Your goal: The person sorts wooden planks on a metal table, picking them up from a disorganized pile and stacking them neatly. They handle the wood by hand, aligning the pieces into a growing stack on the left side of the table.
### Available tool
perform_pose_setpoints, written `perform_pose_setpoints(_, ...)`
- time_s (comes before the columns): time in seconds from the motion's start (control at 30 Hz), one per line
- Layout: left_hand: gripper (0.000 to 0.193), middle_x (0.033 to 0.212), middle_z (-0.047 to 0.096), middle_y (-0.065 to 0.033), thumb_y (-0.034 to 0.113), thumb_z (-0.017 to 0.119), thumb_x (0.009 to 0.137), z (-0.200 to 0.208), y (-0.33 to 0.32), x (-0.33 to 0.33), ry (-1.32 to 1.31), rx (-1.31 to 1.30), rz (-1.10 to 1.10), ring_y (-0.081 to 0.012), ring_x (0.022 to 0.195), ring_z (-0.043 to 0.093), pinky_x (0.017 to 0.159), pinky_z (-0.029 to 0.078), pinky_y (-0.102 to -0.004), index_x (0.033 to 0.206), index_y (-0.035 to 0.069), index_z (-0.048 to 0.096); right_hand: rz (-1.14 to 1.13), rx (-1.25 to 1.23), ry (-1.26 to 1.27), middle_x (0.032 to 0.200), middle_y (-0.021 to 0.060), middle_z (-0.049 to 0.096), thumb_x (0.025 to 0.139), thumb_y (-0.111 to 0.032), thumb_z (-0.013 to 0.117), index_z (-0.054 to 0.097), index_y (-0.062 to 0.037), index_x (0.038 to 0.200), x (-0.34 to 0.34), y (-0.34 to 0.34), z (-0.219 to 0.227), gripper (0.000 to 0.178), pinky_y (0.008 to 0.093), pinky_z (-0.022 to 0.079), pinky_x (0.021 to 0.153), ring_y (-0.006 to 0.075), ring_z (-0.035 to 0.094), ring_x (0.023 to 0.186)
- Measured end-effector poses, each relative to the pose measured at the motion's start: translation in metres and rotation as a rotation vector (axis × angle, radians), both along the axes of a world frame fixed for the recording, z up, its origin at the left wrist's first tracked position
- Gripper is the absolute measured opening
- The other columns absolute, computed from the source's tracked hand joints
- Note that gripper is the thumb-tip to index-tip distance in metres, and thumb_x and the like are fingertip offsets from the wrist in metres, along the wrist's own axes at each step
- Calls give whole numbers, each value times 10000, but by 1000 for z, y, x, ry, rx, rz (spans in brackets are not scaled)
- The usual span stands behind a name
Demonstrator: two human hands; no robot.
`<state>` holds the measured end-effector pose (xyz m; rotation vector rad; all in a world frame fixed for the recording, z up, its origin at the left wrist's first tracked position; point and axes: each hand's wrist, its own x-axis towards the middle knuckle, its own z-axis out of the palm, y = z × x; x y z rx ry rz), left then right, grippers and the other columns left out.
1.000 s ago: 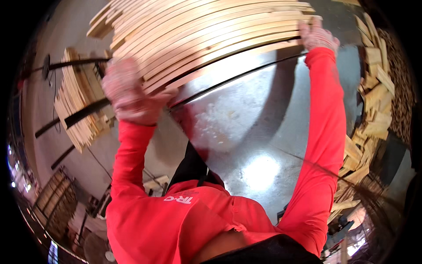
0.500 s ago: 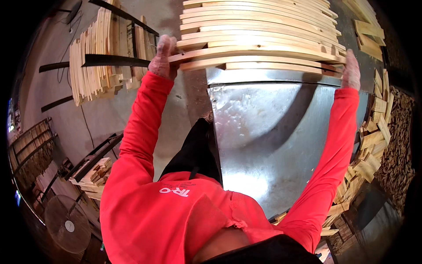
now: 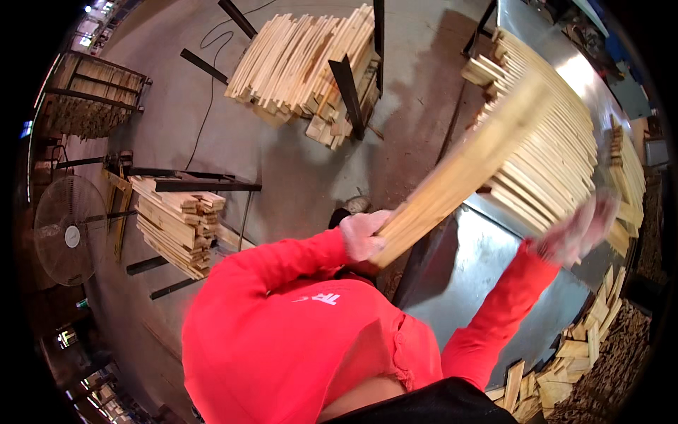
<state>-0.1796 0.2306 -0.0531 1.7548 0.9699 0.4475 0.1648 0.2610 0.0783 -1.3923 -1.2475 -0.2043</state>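
A long pale wooden board (image 3: 452, 180) slants up and away to the right, its near end gripped by my left hand (image 3: 364, 234). Its far part is smeared by motion and crosses over a row of similar boards (image 3: 554, 141). Those boards lie side by side on a shiny metal table (image 3: 470, 272). My right hand (image 3: 580, 227) is apart from the held board, beside the near right end of the row. Though blurred, its fingers look stretched out, with nothing visible in them.
Two board stacks stand on the left, one (image 3: 304, 67) between dark steel uprights (image 3: 346, 95), the other (image 3: 173, 222) on a low rack. A large fan (image 3: 70, 233) is at far left. Loose offcuts (image 3: 565, 364) heap up at lower right; more boards (image 3: 625, 187) lie beyond the row.
Both hands were at opposite ends of the row. My left hand now holds one board swung toward the left, and my right hand has come off the boards. The view has turned left.
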Motion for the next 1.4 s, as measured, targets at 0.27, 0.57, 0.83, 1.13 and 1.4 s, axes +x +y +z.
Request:
perform_pose_setpoints(0.27, 364, 1031, 656, -117, 58, 485, 813, -33, 250, -226, 76, 100, 743, -242, 902, 628, 773, 506, -353, 1168, 17, 549, -792, -427, 1139, 1175, 162, 545, 917, -374, 603, 436, 43, 1292, 32, -132, -235, 585, 353, 432, 926, 239, 531, 1018)
perform_pose_setpoints(0.57, 479, 1207, 596, -228, 359, 530, 892, -283, 482, -238, 334, 143, 434, -400, 1128, 553, 978, 434, -427, 1305, 117, 535, -854, -306, 910, 1322, 136, 526, 1000, -486, 318, 429, -35, 1383, 68, -16, -273, 602, 394, 468, 967, 261, 550, 1152)
perform_pose_setpoints(0.83, 541, 1294, 542, -200, 486, 370, 948, -266, 402, -204, 642, 8, 238, -374, 1154, 534, 990, 416, -447, 1257, 82, 553, -712, -721, 481, 1351, 151, 480, 943, -186, 595, 358, -64, 1453, -75, -122, -239, 575, 342, 385, 1048, 226, 489, 1221)
perform_pose_setpoints(1.13, 342, 801, 659, -97, 299, 570, 891, -230, 82, -101, 529, -57, -1039, -220, 683, 621, 640, 517, -339, 1017, -15, 624, -1442, -1119, 437, 1414, 190, 445, 878, -401, 570, 400, -97, 1419, -174, -459, -151, 643, 419, 323, 1094, 346, 408, 1313)
perform_pose_setpoints(1.4, 496, 782, 626, -84, 350, 531, 934, -47, -341, 198, 22, -409, -1068, -132, 643, 563, 584, 468, -271, 1220, -55, 561, -2073, -794, 642, 1488, 185, 339, 842, -589, 560, 289, -86, 1472, -186, -862, -170, 850, 426, 278, 1124, 344, 347, 1357)
